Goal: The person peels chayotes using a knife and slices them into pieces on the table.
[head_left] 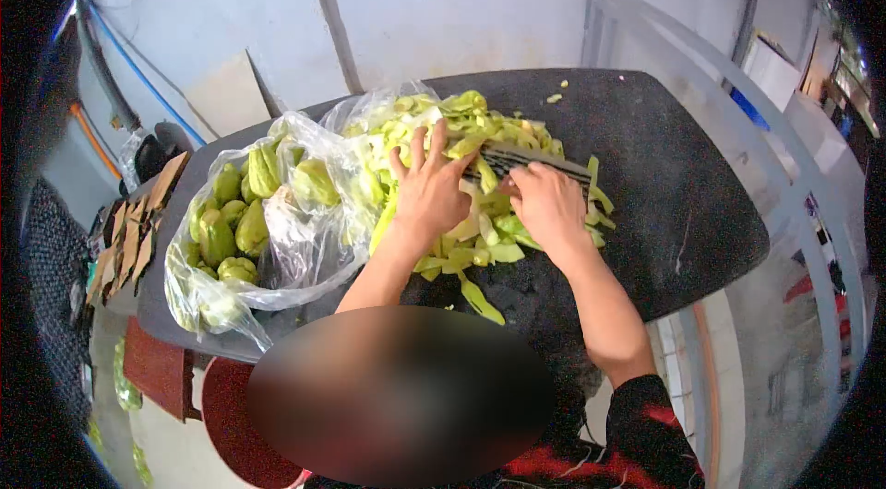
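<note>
My left hand (432, 183) lies with fingers spread on a heap of pale green chayote pieces (411, 131). My right hand (548, 205) has its fingers curled together at the near side of a long black-and-white striped thing (535, 162), which lies across the heap. What those fingers hold, if anything, is hidden. Left of the hands, a clear plastic bag (318, 281) lies open with several whole green chayotes (218, 238) in it. A long green strip (482, 301) of chayote lies on the table close to me.
Everything rests on a dark table (683, 175) with rounded corners. A grey metal railing (701, 37) curves along the right side. Broken cardboard pieces (134, 231) are at the left, and a dark red round container (235, 424) stands below the table's near edge.
</note>
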### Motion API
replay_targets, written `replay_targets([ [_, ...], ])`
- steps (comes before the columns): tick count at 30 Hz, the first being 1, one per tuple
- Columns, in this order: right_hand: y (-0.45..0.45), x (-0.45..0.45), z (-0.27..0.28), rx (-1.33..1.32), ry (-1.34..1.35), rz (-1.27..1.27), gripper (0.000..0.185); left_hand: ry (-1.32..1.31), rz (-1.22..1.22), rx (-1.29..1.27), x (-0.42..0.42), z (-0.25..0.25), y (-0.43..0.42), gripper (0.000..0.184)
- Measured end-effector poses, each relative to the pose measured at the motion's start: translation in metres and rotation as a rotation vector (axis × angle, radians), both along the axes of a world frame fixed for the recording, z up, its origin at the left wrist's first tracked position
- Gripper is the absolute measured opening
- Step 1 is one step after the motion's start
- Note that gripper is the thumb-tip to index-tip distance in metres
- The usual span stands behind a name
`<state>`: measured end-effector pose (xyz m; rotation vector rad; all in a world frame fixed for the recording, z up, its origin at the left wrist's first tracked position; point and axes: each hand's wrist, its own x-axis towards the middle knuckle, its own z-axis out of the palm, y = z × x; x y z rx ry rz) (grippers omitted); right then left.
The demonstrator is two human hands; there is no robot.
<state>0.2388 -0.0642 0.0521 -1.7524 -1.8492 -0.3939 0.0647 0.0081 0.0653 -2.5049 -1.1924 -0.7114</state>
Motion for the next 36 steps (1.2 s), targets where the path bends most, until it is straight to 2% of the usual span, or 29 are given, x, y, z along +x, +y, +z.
replay_targets([
  [4, 0.0, -0.002, -0.002, -0.083, 0.022, -0.027, 0.018, 0.036, 0.1, -0.02, -0.005, -0.004, 0.005, 0.074],
  [6, -0.001, -0.002, -0.007, -0.084, 0.047, -0.015, 0.016, 0.043, 0.131, -0.029, -0.007, -0.008, 0.005, 0.06],
  [12, 0.005, 0.004, -0.007, -0.089, 0.008, -0.017, 0.016, 0.005, 0.209, -0.043, -0.022, -0.006, 0.014, 0.054],
  [14, 0.007, 0.006, -0.005, -0.12, 0.06, -0.032, 0.017, 0.144, 0.306, -0.104, -0.027, -0.004, 0.013, 0.062],
  [18, 0.006, 0.011, -0.004, -0.074, 0.054, -0.064, 0.018, 0.108, 0.258, -0.224, -0.017, 0.01, -0.004, 0.061],
  [20, 0.004, 0.009, 0.0, -0.137, 0.072, -0.059, 0.019, -0.075, -0.034, -0.057, -0.013, 0.006, -0.008, 0.07],
  [22, 0.003, 0.005, 0.0, -0.099, 0.071, -0.048, 0.018, -0.059, -0.095, -0.076, -0.006, -0.002, -0.012, 0.075],
  [24, 0.001, 0.006, 0.0, -0.052, 0.058, -0.033, 0.017, 0.077, -0.141, -0.059, 0.0, -0.01, -0.012, 0.085],
  [27, -0.001, 0.006, 0.006, -0.151, 0.082, -0.049, 0.015, 0.096, -0.02, 0.017, -0.004, -0.024, 0.012, 0.086],
  [30, -0.001, 0.006, 0.004, -0.129, 0.059, -0.062, 0.017, 0.199, 0.113, 0.104, -0.019, -0.029, 0.048, 0.081],
  [33, -0.004, 0.01, 0.011, -0.128, 0.043, -0.046, 0.014, 0.253, 0.206, -0.193, -0.027, 0.013, 0.045, 0.073],
  [34, -0.004, 0.009, 0.011, -0.145, 0.077, -0.053, 0.014, 0.252, 0.21, -0.189, -0.03, 0.026, 0.044, 0.073],
  [36, -0.006, 0.015, 0.011, -0.112, 0.076, -0.016, 0.015, 0.12, 0.179, -0.349, -0.039, 0.044, 0.044, 0.065],
])
